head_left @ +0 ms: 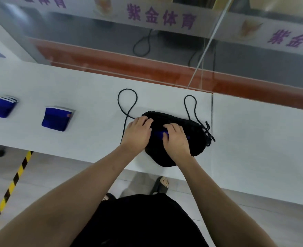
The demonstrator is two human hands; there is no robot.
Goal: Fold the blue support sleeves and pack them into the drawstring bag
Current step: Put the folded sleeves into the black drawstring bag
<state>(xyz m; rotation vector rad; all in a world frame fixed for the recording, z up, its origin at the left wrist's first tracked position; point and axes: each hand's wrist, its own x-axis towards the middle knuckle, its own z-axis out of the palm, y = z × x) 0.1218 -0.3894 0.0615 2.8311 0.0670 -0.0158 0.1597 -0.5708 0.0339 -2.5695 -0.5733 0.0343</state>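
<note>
A black drawstring bag (193, 129) lies on the white counter (86, 86), its cords looping toward the far edge. A strip of a blue support sleeve (157, 134) shows in the bag's mouth between my hands. My left hand (138, 132) grips the bag's left rim. My right hand (176, 138) presses on the blue sleeve at the opening, fingers curled over it. Two more folded blue sleeves rest on the counter to the left, one (57, 118) nearer the bag and one (0, 106) at the far left.
A glass partition with purple lettering rises behind the counter's far edge. A seam (212, 107) in the counter runs just right of the bag. Yellow-black tape (13, 182) crosses the floor at lower left. My sandalled feet stand below the counter's near edge.
</note>
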